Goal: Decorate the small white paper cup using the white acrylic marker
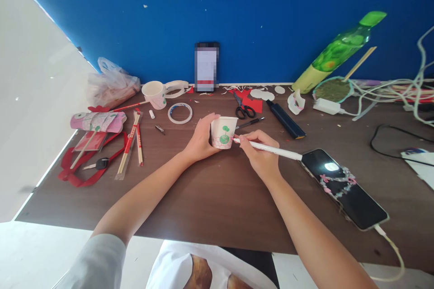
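Paper cup (224,133) upright over the middle of the desk (203,207), in front of you; can't tell whether its base rests on the wood. Green plant motif on the side facing you, pink cell-like lines round the lower part.

Your left hand (202,139) grasps the cup from its left side, curved round the wall. Your right hand (262,153) grips a white marker (276,149) — tip at the cup's right side, by the pink lines; contact too small to confirm. Marker's rear end points right, toward a dark-screened phone (362,205) lying on the desk, bead strap (349,181) across it, cable plugged in.

Just beyond the cup: black pen (252,122), scissors (246,112), red paper scraps (257,106). Tape roll (180,122) sits beyond your left hand, with a second cup (153,95), handle attached, farther back. To your left — wrapped chopsticks (126,150), then a key (101,163) by a red ribbon (79,181). Another phone (206,65) stands against the blue panel (169,22). Green-capped bottle (335,54) leans at back right.
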{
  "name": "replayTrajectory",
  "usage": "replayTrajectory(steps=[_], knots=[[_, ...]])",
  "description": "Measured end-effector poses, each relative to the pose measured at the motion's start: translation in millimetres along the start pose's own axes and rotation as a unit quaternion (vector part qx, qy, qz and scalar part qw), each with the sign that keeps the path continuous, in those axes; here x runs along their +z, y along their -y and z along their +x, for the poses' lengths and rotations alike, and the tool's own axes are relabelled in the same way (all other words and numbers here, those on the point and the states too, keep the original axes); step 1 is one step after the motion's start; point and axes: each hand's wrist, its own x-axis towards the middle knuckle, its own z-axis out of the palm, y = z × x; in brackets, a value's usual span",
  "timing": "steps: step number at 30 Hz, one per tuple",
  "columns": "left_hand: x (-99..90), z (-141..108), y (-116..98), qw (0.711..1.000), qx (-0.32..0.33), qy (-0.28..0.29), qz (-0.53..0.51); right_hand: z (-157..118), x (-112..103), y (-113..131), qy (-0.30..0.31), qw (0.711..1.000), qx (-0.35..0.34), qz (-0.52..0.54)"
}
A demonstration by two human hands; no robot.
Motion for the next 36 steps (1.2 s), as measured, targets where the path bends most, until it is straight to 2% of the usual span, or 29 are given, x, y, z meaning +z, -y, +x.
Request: replayTrajectory(steps=[4,8,11,17,20,27,36], knots=[[-0.2,0,0,1.0,-0.004,0.003,-0.009,3,0,-2,-0.005,0.999,0.038,0.034],[1.6,0,3,1.0,-0.007,0.013,-0.025,8,2,-3,-0.038,0.981,0.089,0.168],[2.7,0,5,0.999,-0.017,0.028,-0.027,8,4,-2,-0.017,0.966,0.111,0.233],[0.6,3,5,1.0,0.012,-0.014,-0.002,3,0,-9,-0.005,0.987,0.071,0.148],[0.4,4,3,0.999,0.029,-0.021,0.007,2,-2,-6,0.004,0.991,0.053,0.122],[1.1,2,2,0.999,0.034,-0.026,0.013,0,-2,12,0.06,0.995,-0.028,0.081],[1.3,2,1,0.998,0.045,-0.037,0.008,-2,-2,7,0.078,0.994,-0.053,0.048]])
